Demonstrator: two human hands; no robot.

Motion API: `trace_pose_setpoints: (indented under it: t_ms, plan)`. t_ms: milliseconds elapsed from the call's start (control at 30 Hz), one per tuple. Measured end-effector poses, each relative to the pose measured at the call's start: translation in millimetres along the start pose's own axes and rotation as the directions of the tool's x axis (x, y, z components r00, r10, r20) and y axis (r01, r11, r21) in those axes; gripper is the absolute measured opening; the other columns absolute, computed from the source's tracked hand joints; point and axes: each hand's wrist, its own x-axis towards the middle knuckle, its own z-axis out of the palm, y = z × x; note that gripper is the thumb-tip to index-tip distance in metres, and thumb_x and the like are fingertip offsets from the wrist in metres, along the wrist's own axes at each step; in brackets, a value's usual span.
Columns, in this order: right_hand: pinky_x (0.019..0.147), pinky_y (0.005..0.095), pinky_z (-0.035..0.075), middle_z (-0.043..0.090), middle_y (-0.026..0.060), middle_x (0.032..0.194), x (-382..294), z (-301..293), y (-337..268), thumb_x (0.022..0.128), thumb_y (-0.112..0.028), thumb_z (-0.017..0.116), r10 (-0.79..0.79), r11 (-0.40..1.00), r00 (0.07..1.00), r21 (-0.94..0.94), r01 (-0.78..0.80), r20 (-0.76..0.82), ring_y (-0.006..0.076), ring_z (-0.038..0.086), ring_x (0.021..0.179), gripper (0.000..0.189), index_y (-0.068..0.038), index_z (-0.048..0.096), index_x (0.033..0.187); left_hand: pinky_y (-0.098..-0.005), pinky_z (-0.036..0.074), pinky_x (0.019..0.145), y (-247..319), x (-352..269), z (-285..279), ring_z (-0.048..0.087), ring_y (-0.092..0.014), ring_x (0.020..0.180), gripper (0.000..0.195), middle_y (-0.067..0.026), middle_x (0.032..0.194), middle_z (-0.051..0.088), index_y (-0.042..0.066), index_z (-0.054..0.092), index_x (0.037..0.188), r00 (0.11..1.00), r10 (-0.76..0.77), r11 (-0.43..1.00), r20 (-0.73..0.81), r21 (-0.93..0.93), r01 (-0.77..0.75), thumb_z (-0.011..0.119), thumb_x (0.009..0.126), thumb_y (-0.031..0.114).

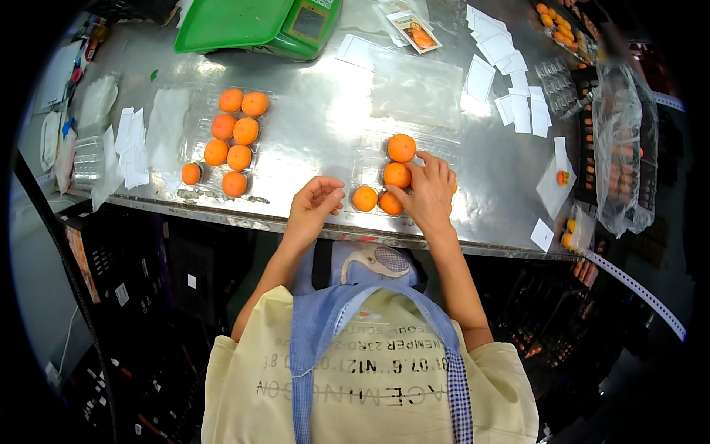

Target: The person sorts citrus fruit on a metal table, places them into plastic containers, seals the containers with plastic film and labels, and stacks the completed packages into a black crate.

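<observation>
My right hand (430, 191) reaches over a clear plastic tray (360, 161), its thumb and fingers against an orange persimmon-like fruit (397, 175); whether it grips that fruit cannot be told. One more fruit (401, 147) sits above it in the tray, another (391, 203) below it, and one (365, 198) at the tray's lower left. Part of a fruit shows behind my right fingers. My left hand (317, 208), fingers curled and holding nothing visible, is just left of this tray. Farther left, a second clear tray (259, 127) holds several such fruits, and a smaller fruit (191, 173) lies at its lower left.
A green scale (238, 25) stands at the back of the metal table (310, 133). White paper slips (480, 77) and a picture label (415, 31) lie at the back right, more slips (132, 147) at left. A plastic-covered crate (621, 150) stands right. The table's edge runs before me.
</observation>
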Motion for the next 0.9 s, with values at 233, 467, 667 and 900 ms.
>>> trace_pose_setpoints:
  t_ms: [233,467,667,900]
  plan:
    - [0.088,0.0411,0.033,0.045,0.0124,0.118,0,-1,6,0.058,-0.025,0.076,-0.079,0.997,0.995,0.004,0.079,0.064,0.0304,0.040,0.109,0.047,0.002,0.060,0.093,-0.0212,0.043,0.065,-9,6,21,0.053,-0.008,0.071,0.017,-0.0022,0.082,0.058,0.003,0.056,0.100,1.000,0.002,1.000,-0.030,-0.014,-0.003,0.057,0.085,0.011]
    - [0.091,0.0432,0.031,0.044,0.0130,0.120,5,-3,18,0.059,-0.023,0.076,-0.153,0.981,0.985,0.132,0.143,0.075,0.0326,0.037,0.116,0.048,0.001,0.058,0.097,-0.0202,0.043,0.064,-16,8,35,0.053,-0.007,0.071,0.016,-0.0008,0.081,0.058,0.004,0.056,0.099,0.998,0.012,0.999,-0.059,-0.038,-0.014,0.057,0.085,0.012]
    - [0.091,0.0441,0.031,0.044,0.0117,0.121,5,-5,30,0.063,-0.023,0.074,-0.269,0.944,0.963,0.203,0.261,0.009,0.0325,0.036,0.118,0.039,-0.004,0.058,0.093,-0.0197,0.043,0.064,-19,8,36,0.053,-0.006,0.073,0.016,-0.0004,0.081,0.058,0.004,0.056,0.099,0.998,0.015,0.999,-0.059,-0.044,-0.018,0.057,0.086,0.013]
    - [0.091,0.0421,0.032,0.047,0.0102,0.118,-2,-2,32,0.066,-0.023,0.072,-0.175,0.969,0.981,0.162,0.187,-0.087,0.0303,0.040,0.113,0.041,-0.005,0.057,0.099,-0.0194,0.043,0.064,-25,14,38,0.053,-0.006,0.074,0.016,-0.0004,0.082,0.058,0.004,0.056,0.099,0.997,0.070,0.997,-0.043,0.025,-0.069,0.057,0.085,0.012]
